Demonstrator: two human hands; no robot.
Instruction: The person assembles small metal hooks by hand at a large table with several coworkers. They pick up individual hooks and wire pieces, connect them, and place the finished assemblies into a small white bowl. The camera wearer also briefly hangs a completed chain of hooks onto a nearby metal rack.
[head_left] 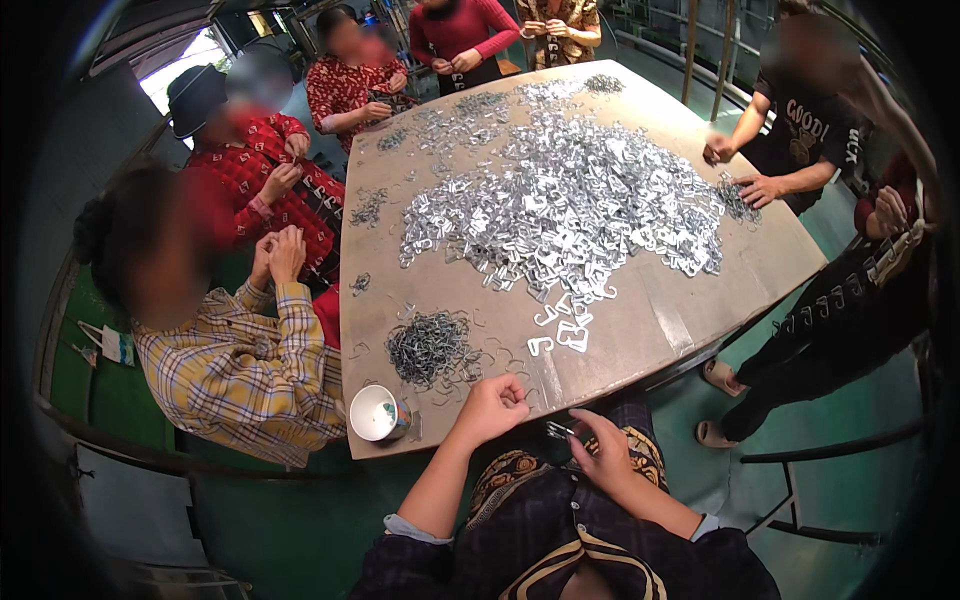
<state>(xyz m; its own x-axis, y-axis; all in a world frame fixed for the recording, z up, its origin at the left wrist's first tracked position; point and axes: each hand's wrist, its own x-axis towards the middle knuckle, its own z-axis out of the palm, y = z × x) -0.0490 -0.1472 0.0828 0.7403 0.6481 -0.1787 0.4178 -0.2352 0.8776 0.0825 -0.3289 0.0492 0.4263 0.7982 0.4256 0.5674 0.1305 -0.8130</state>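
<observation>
My left hand rests at the near edge of the tabletop, its fingers curled together beside loose thin wire pieces. Whether a wire is pinched in them is too small to tell. Just past the table's edge, over my lap, my right hand grips a few small shiny metal pieces between thumb and fingers. A heap of bent dark wire pieces lies ahead of my left hand. Several flat silvery hook-shaped pieces lie beyond my hands, at the near end of a large silvery pile.
A white cup stands at the table's near left corner. People work around the table: one in a plaid shirt close on my left, several farther along. At the right, a person in black reaches onto the tabletop. A dark metal rail is lower right.
</observation>
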